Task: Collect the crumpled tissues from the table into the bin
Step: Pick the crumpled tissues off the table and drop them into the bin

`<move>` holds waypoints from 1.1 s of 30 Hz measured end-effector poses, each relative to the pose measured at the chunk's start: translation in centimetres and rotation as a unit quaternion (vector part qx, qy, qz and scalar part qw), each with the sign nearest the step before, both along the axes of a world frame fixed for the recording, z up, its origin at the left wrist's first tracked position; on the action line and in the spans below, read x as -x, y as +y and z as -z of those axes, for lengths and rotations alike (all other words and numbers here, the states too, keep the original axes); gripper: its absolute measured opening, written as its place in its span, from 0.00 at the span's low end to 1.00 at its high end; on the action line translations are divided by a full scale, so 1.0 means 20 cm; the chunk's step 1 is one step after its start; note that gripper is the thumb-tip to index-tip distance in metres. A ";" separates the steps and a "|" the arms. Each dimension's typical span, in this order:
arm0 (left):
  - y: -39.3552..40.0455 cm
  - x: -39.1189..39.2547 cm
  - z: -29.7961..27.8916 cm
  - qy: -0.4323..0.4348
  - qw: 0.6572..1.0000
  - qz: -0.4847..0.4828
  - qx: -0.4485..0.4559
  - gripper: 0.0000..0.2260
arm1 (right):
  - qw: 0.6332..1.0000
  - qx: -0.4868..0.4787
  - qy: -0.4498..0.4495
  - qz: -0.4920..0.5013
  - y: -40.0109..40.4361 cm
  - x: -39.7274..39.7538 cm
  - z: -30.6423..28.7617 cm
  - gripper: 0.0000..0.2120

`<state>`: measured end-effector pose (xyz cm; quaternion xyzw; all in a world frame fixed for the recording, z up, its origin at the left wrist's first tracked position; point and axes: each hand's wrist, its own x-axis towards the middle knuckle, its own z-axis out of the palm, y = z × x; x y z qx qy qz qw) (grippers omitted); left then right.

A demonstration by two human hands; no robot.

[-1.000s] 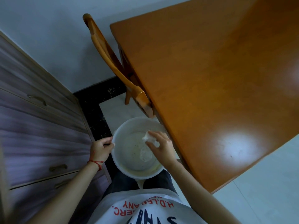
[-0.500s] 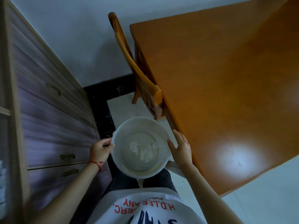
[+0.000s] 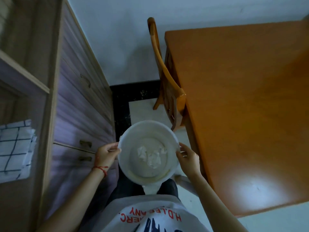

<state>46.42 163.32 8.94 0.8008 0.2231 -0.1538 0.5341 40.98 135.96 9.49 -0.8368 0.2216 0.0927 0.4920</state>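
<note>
A round white bin is held in front of my body, seen from above. Crumpled white tissues lie on its bottom. My left hand pinches the bin's left rim. On the opposite side, my right hand grips the right rim. The orange wooden table stretches to the right with nothing on the part in view.
A wooden chair stands pushed against the table's left edge, just beyond the bin. A cabinet with drawers runs along the left. A checked cloth sits at the far left.
My right hand let a tissue go into the bin, drew out and now grips the right rim. The view has swung to the left.
</note>
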 end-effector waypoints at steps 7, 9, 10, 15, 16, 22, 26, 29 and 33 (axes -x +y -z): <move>-0.06 0.37 0.02 -0.004 0.996 -0.085 -0.015 0.11 | 0.998 -0.005 -0.008 -0.068 -0.09 0.15 0.02 0.15; -0.09 0.48 0.02 -0.002 0.995 -0.098 -0.021 0.11 | 0.997 0.007 -0.015 -0.075 -0.11 0.22 0.04 0.15; -0.11 0.54 0.02 0.003 0.994 -0.105 -0.023 0.11 | 0.997 0.012 -0.015 -0.075 -0.12 0.26 0.05 0.15; -0.13 0.79 0.01 0.019 0.991 -0.132 -0.015 0.13 | 0.998 0.007 0.006 -0.069 -0.13 0.45 0.05 0.15; -0.12 0.82 0.01 0.021 0.991 -0.130 -0.019 0.13 | 0.998 0.004 0.009 -0.070 -0.13 0.49 0.05 0.15; -0.12 0.96 0.00 0.016 0.993 -0.115 -0.023 0.13 | 0.999 -0.001 0.012 -0.050 -0.11 0.69 0.04 0.16; -0.10 1.04 0.00 0.012 0.996 -0.083 -0.007 0.13 | 1.000 0.015 -0.007 -0.022 -0.09 0.85 0.02 0.15; -0.08 1.10 0.00 0.012 0.999 -0.044 -0.009 0.13 | 1.000 0.017 -0.009 0.001 -0.07 1.00 0.01 0.14; -0.09 1.17 0.00 0.011 1.000 0.007 -0.017 0.14 | 0.999 0.018 0.003 0.052 -0.06 1.21 0.01 0.13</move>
